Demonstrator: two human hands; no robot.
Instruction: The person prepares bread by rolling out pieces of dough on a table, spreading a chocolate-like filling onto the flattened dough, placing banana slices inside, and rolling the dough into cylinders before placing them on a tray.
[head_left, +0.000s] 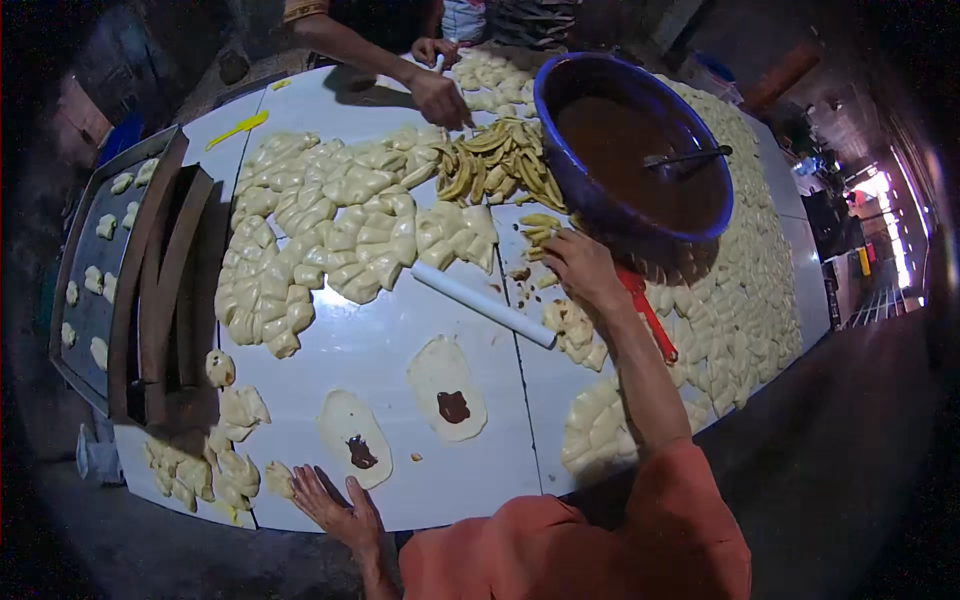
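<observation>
My left hand (338, 510) lies flat with its fingers spread at the table's near edge, beside a small dough piece (279, 479). Just beyond it is a flattened oval of dough (340, 418) with a dark brown dab of filling. A second flattened oval (437, 375) with such a dab lies to its right. My right hand (585, 268) reaches across to a small heap of yellow banana slices (540, 230), fingers bent and closed on them; the fingertips are partly hidden. Nearby lies a white rolling pin (485, 305).
A blue basin (560, 150) of brown filling with a spoon (688, 157) stands beyond my right hand. Dough pieces (330, 215) cover much of the table. Metal trays (85, 260) stand left. A co-worker's hand (440, 98) is at the larger banana pile (500, 165). A red tool (650, 315) lies under my right forearm.
</observation>
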